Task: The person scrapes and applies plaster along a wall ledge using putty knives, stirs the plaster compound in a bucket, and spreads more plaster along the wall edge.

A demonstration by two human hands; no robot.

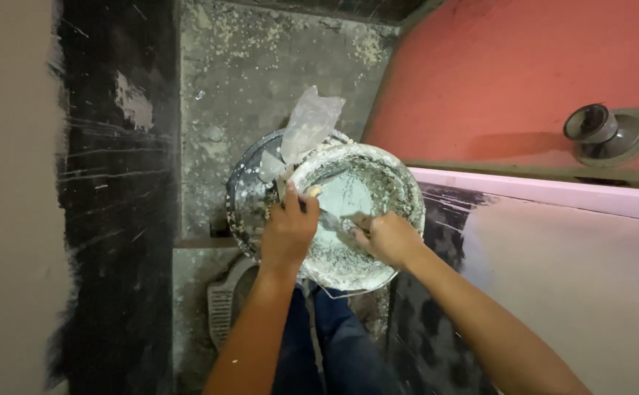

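Note:
A round pan smeared with grey-white putty sits tilted over a larger dark bucket. My left hand grips the pan's near rim, thumb over the edge. My right hand reaches into the pan and holds a flat putty knife, its blade lying across the wet putty. A crumpled plastic bag sticks up from the bucket behind the pan.
Rough putty-spattered concrete floor lies below. A dark scratched wall is on the left, a red wall with a grey round fitting on the right. A plastic floor grate sits by my blue-trousered legs.

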